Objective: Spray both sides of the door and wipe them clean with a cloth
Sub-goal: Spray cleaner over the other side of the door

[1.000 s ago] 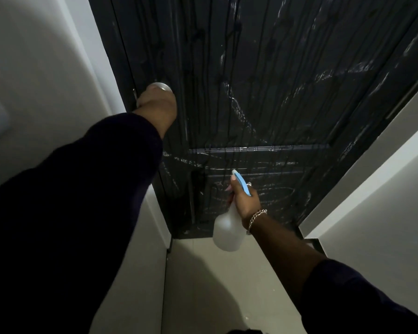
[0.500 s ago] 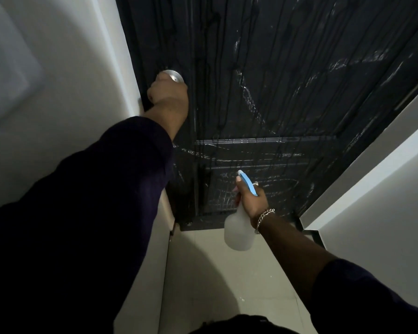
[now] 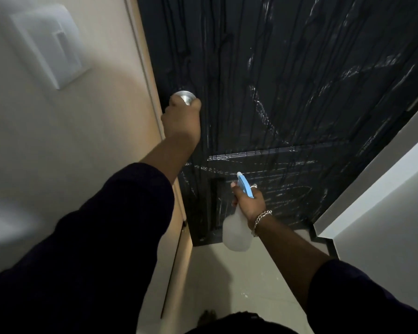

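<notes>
A black door (image 3: 287, 80) fills the upper middle of the view, wet with drips and streaks. My left hand (image 3: 182, 119) grips its round silver knob (image 3: 185, 96) at the door's left edge. Lower down, my right hand (image 3: 250, 203) holds a translucent spray bottle (image 3: 235, 233) with a blue trigger head (image 3: 245, 185), the nozzle pointing at the door's lower panel. No cloth is in view.
A pale wall with a white switch plate (image 3: 50, 44) stands to the left. The white door frame (image 3: 150, 75) runs beside the knob. Another pale wall (image 3: 384, 189) closes the right side. Light floor tiles (image 3: 239, 285) lie below, and a foot (image 3: 208, 317) shows at the bottom.
The door edge and knob have shifted right in view, away from the frame, with my left hand still on the knob. The right hand with the bottle has kept its place.
</notes>
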